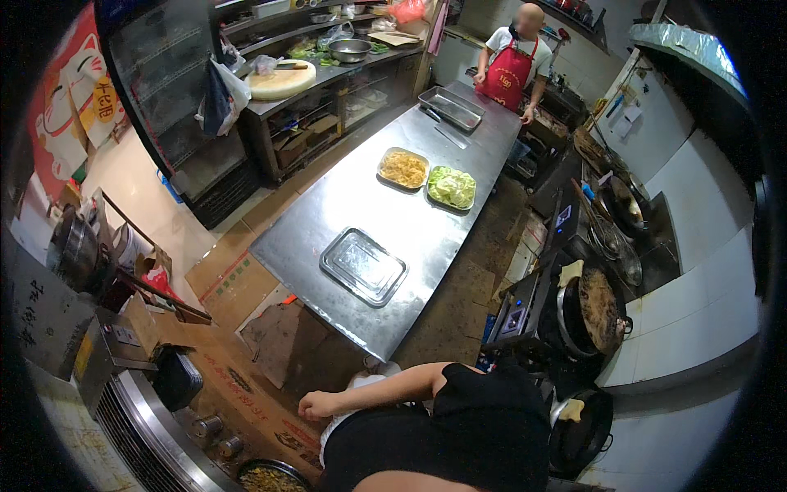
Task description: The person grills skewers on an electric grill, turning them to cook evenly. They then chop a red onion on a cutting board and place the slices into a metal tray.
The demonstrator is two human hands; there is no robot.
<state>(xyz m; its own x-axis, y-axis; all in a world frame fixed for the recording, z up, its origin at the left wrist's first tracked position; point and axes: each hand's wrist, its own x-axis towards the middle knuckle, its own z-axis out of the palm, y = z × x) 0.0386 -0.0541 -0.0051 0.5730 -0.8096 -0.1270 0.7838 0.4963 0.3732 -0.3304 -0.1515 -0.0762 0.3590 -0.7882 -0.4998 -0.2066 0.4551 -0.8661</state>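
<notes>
My right hand [318,405] hangs low beside my body, its fingers loosely curled and no held thing visible. Whether they are fully closed is unclear. My left hand is out of view. A cardboard-covered floor [230,387] lies below the visible hand. Nearby stands a long stainless steel table [295,246]. At its near end is an empty metal tray [364,265]. Farther along sit a tray of yellowish shredded food [403,168] and a tray of cut pale green leaves [452,187], side by side.
A co-worker in a red apron [507,77] stands at the far end near an empty deep metal tray [452,108] and a knife [452,136]. Woks [595,313] line the right wall. A round cutting board [281,80] rests on the left counter. A food-filled pan [270,476] sits low.
</notes>
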